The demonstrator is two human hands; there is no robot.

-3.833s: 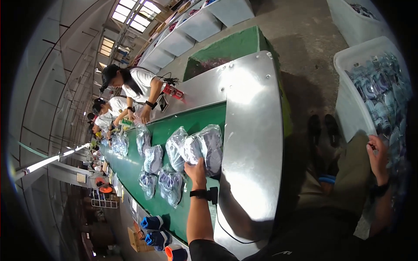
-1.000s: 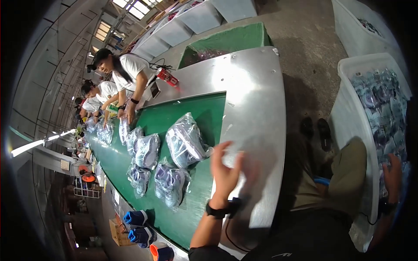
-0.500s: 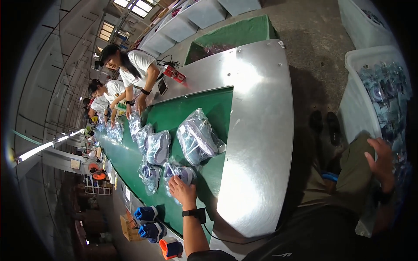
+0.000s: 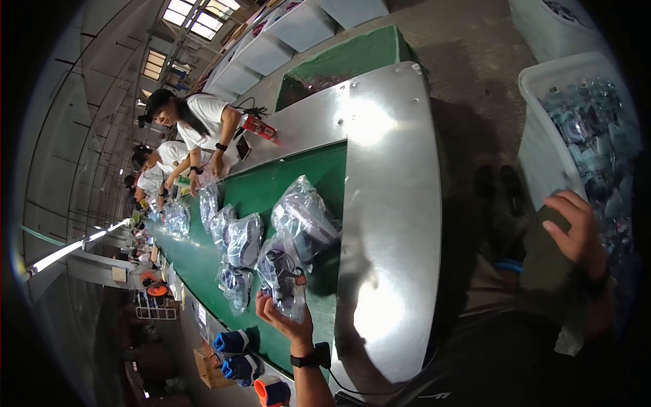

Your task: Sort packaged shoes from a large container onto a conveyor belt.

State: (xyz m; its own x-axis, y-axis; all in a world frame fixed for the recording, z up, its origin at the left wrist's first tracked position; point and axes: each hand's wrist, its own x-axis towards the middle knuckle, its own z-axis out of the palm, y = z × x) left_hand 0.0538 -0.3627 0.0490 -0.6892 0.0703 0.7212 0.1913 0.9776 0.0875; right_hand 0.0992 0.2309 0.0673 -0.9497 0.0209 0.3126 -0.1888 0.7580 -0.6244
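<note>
My left hand (image 4: 290, 328) grips the near end of a shoe in a clear plastic bag (image 4: 281, 271), tilted up over the green belt (image 4: 319, 163). Beside it lies a larger bagged shoe bundle (image 4: 304, 220), partly behind the held one. More bagged shoes (image 4: 244, 241) sit to the left, with a bagged pair (image 4: 235, 286) nearest my left hand. My right hand (image 4: 576, 227) hovers by my thigh, fingers apart and holding nothing, close to the white bin (image 4: 553, 159) full of bagged shoes.
A bare metal rim (image 4: 390, 203) borders the belt. Blue shoes (image 4: 232, 341) and an orange-lined one (image 4: 271, 392) stand at the near left. A red can (image 4: 260, 127) and a phone (image 4: 243, 147) lie near a co-worker (image 4: 203, 122). Beyond is a green bin (image 4: 339, 64).
My left hand has gone from resting on a bagged shoe to gripping and tilting it up. My right hand has shifted slightly left. The view has moved a little.
</note>
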